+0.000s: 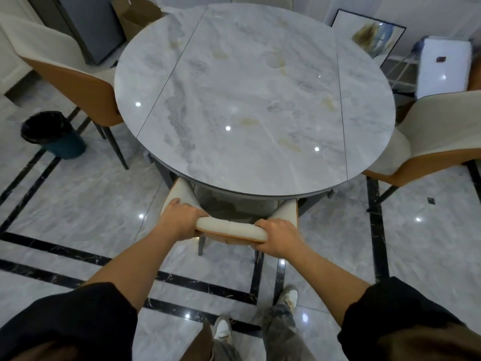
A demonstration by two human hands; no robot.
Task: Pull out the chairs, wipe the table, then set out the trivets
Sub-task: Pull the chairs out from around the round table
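Hands: left hand (pixel 182 220) and right hand (pixel 279 237) each grip one end of the backrest (pixel 231 229); both equally near.
Near chair (pixel 179 194): straight ahead of the feet; backrest's long axis runs left-right across the body.
Seat: tucked under the counter (pixel 247 100) rim, mostly hidden.
Pull line: judged straight back, toward the person.
Beyond: left chair (pixel 70 74) and right chair (pixel 442 131) sit close against the rim.
Trivets: none in view.
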